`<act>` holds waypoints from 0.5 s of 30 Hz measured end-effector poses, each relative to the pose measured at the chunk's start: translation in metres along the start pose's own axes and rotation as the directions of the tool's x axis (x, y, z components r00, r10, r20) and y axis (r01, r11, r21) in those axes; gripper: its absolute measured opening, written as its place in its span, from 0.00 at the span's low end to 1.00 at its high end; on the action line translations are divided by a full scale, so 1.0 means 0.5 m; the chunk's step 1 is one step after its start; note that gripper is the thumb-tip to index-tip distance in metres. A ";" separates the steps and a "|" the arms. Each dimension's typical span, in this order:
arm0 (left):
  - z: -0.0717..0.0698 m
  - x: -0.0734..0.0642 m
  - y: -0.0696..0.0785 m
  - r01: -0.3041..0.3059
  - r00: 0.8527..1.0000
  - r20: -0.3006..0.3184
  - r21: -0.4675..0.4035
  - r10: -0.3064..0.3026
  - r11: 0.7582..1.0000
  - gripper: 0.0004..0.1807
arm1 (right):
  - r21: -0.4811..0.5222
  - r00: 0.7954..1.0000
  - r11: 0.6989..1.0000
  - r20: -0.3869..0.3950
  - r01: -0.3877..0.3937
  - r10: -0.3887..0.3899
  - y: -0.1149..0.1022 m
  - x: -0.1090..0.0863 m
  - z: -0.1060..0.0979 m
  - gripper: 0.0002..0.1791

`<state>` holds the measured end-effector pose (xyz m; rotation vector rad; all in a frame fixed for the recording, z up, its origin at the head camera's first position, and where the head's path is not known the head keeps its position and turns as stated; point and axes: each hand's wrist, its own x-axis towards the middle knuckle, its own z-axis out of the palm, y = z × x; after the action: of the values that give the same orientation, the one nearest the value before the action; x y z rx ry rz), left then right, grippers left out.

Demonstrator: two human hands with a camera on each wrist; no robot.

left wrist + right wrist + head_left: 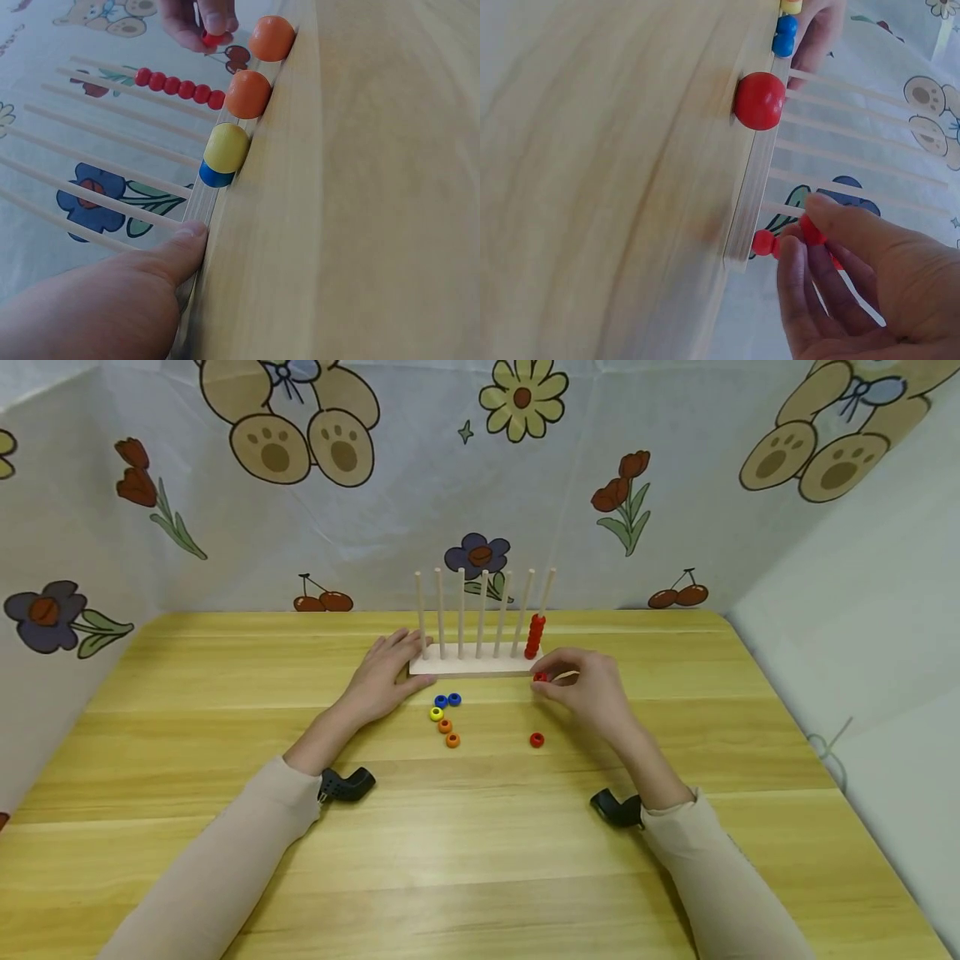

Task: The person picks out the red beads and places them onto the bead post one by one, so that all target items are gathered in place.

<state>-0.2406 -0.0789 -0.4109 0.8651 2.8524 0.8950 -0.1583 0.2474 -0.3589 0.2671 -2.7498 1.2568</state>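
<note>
A pale wooden peg rack [468,667] stands towards the back of the table, with several upright pegs. Its right-end peg carries a stack of several red beads [535,639]; the other pegs are bare. My left hand [378,681] holds the rack's left end, thumb along the front edge and fingers round the far side. Between thumb and fingertips, my right hand [592,689] pinches a red bead [811,229], just in front of the rack's right end. Another red bead [537,740] lies loose on the table nearer me.
Left of centre, before the rack, lie two blue beads [454,699], a yellow bead [437,714] and two orange beads [453,740]. The wooden table [450,860] meets a patterned cloth [405,527] behind. Black wrist devices [348,785] sit at both cuffs.
</note>
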 end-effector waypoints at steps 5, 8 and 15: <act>0.000 -0.002 -0.001 0.005 1.000 0.000 -0.008 -0.005 1.000 0.37 | 0.060 0.997 0.998 -0.080 -0.007 0.012 0.001 0.002 -0.003 0.12; 0.000 -0.002 -0.002 0.005 1.000 0.001 -0.010 -0.005 1.000 0.37 | 0.092 0.990 0.996 -0.137 -0.012 0.025 0.004 0.001 -0.004 0.12; 0.002 -0.002 -0.004 0.006 1.000 0.001 -0.006 -0.006 1.000 0.37 | 0.178 0.969 0.984 -0.244 0.001 0.044 0.009 0.011 -0.015 0.13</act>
<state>-0.2406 -0.0802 -0.4128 0.8560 2.8482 0.9011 -0.1641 0.2553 -0.3565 0.0867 -2.4430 1.4347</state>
